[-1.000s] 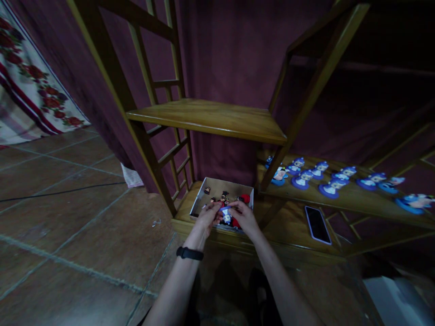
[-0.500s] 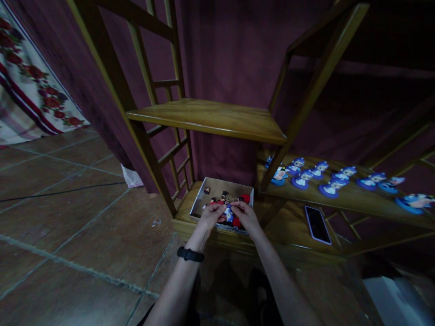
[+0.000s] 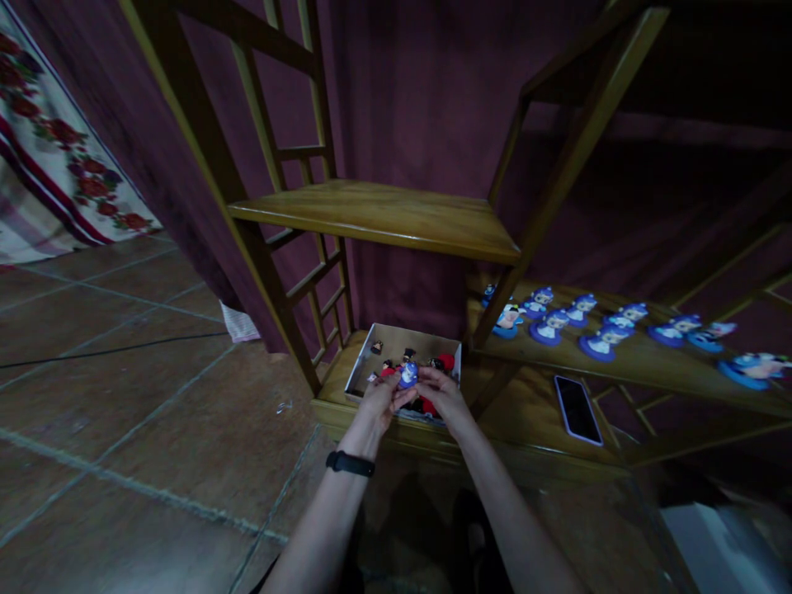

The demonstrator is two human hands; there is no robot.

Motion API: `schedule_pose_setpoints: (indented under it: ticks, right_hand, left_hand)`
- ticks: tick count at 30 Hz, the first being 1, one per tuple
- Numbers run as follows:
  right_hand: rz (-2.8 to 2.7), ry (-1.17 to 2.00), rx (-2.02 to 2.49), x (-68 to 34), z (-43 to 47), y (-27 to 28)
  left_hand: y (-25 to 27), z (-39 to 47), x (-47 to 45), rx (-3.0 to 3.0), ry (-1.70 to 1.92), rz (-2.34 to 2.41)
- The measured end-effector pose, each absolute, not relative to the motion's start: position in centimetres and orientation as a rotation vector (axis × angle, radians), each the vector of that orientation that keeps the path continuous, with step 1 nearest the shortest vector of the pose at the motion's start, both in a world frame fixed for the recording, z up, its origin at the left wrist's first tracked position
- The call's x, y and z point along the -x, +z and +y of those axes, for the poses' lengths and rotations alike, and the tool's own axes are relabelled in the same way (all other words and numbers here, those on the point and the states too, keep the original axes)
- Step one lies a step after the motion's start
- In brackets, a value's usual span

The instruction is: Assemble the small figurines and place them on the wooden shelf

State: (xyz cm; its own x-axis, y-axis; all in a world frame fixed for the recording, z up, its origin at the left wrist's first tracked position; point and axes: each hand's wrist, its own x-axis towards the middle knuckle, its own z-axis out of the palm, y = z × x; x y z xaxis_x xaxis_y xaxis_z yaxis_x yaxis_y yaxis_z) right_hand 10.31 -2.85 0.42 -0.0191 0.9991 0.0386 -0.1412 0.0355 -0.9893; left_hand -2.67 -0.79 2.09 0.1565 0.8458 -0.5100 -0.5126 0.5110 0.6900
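Observation:
Over an open cardboard box (image 3: pixel 360 373), a small blue-and-white figurine (image 3: pixel 408 375) on a round blue base sits upright between my two hands. My left hand (image 3: pixel 379 398) is closed on its left side. From the right, the fingers of my right hand (image 3: pixel 440 393) are bent in against the base. Inside the box lie several small red and black figurines (image 3: pixel 445 361), partly covered by my hands. A black band (image 3: pixel 350 464) circles my left wrist.
Several blue-and-white figurines (image 3: pixel 549 327) stand on the wooden shelf (image 3: pixel 647 359) at the right. Below it lies a phone (image 3: pixel 577 409). A bare-wood shelf board (image 3: pixel 384 213) juts out above the box, between slanting posts. A black cable (image 3: pixel 124 355) crosses the tiled floor.
The figurine has been turned from tilted to upright, its base now towards my palms, and has shifted slightly left and up. Both hands still hold it.

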Motion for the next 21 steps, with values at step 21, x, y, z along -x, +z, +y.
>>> schedule_pose_setpoints:
  ticks: [21]
  right_hand:
    - [-1.176,1.195,1.061,-10.4,-2.73,0.03]
  left_hand:
    - [1.88,-0.87,3.02,-0.567,1.005,0.969]
